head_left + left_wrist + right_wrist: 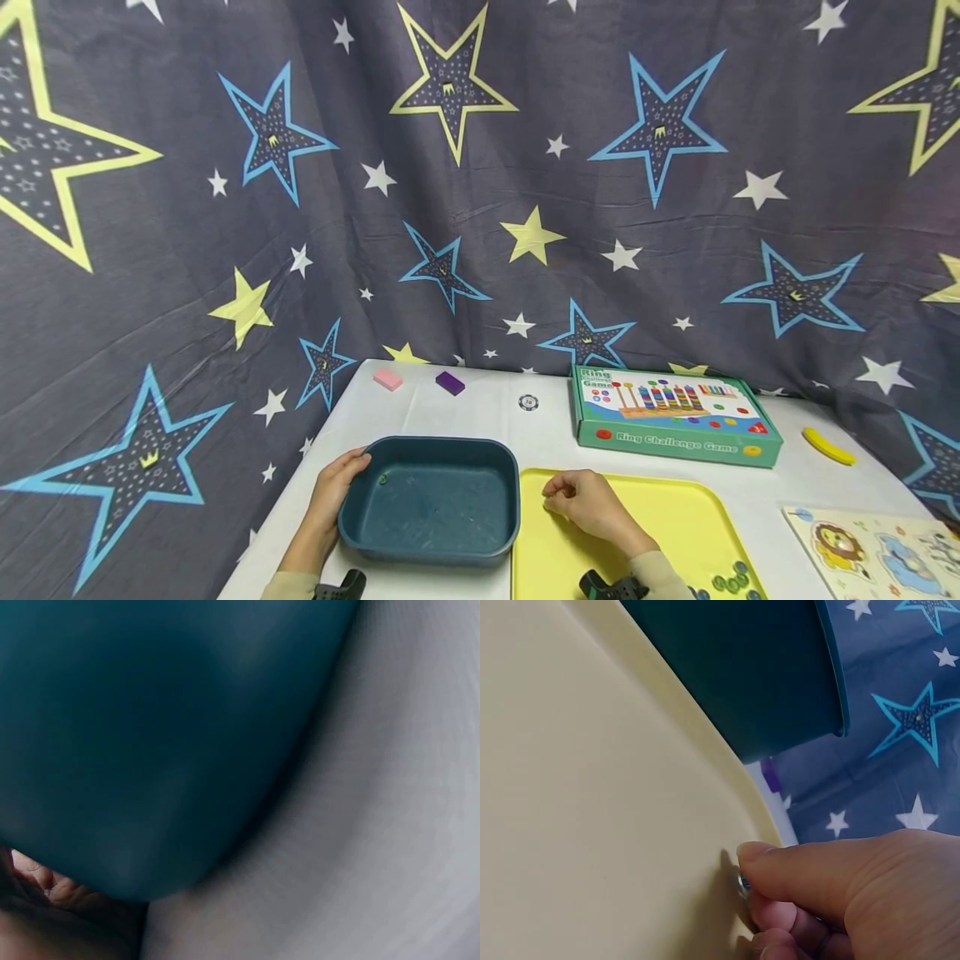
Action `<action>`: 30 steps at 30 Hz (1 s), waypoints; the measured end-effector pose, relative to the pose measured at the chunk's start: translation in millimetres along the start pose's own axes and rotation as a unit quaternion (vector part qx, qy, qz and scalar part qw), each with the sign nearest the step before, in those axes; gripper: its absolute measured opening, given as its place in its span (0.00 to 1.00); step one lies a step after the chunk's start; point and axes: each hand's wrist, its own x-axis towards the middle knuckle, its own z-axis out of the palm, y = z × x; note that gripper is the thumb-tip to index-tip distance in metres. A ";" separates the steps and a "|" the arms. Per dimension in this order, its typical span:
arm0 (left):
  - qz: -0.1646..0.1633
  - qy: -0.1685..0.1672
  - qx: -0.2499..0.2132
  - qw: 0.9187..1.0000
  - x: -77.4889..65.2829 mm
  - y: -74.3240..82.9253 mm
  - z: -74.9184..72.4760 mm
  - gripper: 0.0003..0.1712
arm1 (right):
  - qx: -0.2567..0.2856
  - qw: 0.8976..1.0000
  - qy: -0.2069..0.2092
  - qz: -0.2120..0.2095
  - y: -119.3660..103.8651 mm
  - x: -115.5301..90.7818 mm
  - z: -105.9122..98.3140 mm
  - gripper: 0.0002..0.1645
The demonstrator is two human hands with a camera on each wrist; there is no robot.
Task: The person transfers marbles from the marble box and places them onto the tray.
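My left hand (333, 490) grips the left rim of a dark teal plastic basin (429, 557). In the left wrist view the basin's outer wall (150, 750) fills much of the picture, with a bit of the hand (52, 889) at the lower left. A small green glass marble (383, 478) lies inside the basin. Over the left part of a yellow tray (637, 500), my right hand (592, 507) pinches a small, shiny glass marble (743, 884) between thumb and fingers. Several more marbles (726, 581) lie in the tray's lower right corner.
A green Ring Challenge Game box (678, 417) stands behind the tray. Toward the back lie a pink block (387, 379), a purple block (450, 383) and a round chip (528, 402). On the right are a yellow toy banana (828, 447) and an animal picture board (877, 554).
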 end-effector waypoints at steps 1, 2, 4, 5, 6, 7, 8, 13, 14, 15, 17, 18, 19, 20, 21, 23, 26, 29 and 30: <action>0.000 0.000 -0.001 1.000 -0.2 -0.1 0.0 0.27 | -0.001 1.000 0.000 0.001 0.1 0.1 0.2 0.03; 0.000 -0.001 -0.001 1.000 -0.3 -0.1 0.1 0.27 | -0.004 1.000 0.000 0.001 0.1 0.1 0.1 0.03; 0.000 -0.001 0.001 1.000 -0.5 0.0 0.2 0.27 | -0.001 1.000 -0.001 0.000 -0.4 -0.2 -0.6 0.04; 0.000 -0.002 0.001 1.000 -0.5 0.0 0.3 0.28 | 0.003 1.000 -0.002 0.000 -0.9 -0.4 -1.3 0.04; 0.000 -0.002 0.002 1.000 -0.6 0.1 0.4 0.28 | 0.007 1.000 -0.002 0.001 -1.2 -0.7 -2.2 0.05; 0.000 -0.001 0.002 1.000 -0.6 0.1 0.4 0.28 | 0.009 1.000 -0.001 0.002 -1.8 -1.1 -3.2 0.05; 0.000 -0.001 0.003 1.000 -0.7 0.4 0.5 0.28 | 0.011 1.000 0.002 0.003 -2.6 -1.4 -4.5 0.06; 0.000 -0.001 0.002 1.000 -1.2 1.1 0.6 0.27 | 0.006 0.999 0.039 0.004 -10.2 -2.1 -10.8 0.05; 0.000 -0.002 0.003 1.000 -1.4 1.1 0.5 0.27 | 0.011 0.999 0.047 0.003 -13.8 -2.3 -11.7 0.05; -0.001 -0.003 0.002 1.000 -1.4 1.0 0.5 0.28 | 0.018 0.998 0.052 0.000 -18.1 -2.6 -12.4 0.06; -0.004 -0.006 0.000 1.000 -1.6 1.0 0.3 0.28 | 0.041 0.998 0.056 -0.004 -28.8 -3.2 -12.7 0.06; -0.004 -0.007 -0.001 1.000 -1.8 1.0 0.2 0.28 | 0.056 0.997 0.055 -0.008 -34.6 -3.6 -12.3 0.07; -0.005 -0.007 0.001 1.000 -1.8 0.9 0.1 0.28 | 0.072 0.996 0.053 -0.013 -40.7 -4.0 -11.6 0.08; -0.005 -0.007 0.002 1.000 -1.9 0.7 0.0 0.28 | 0.088 0.995 0.050 -0.017 -46.6 -4.5 -10.4 0.08; -0.006 -0.006 0.002 1.000 -1.9 0.8 0.1 0.28 | 0.101 0.994 0.045 -0.022 -52.3 -4.9 -8.9 0.08; -0.006 -0.006 0.004 1.000 -2.1 0.7 0.0 0.28 | 0.124 0.991 0.035 -0.035 -63.0 -5.9 -5.1 0.09; -0.006 -0.006 0.005 1.000 -2.5 0.7 -0.1 0.28 | 0.147 0.987 0.020 -0.056 -75.7 -5.1 3.4 0.07; -0.005 -0.005 0.006 1.000 -2.6 1.1 0.0 0.29 | 0.167 0.982 -0.008 -0.084 -86.2 -2.1 15.2 0.06; -0.005 -0.004 0.007 1.000 -2.7 1.2 -0.1 0.29 | 0.173 0.980 -0.020 -0.093 -89.1 -0.5 19.9 0.06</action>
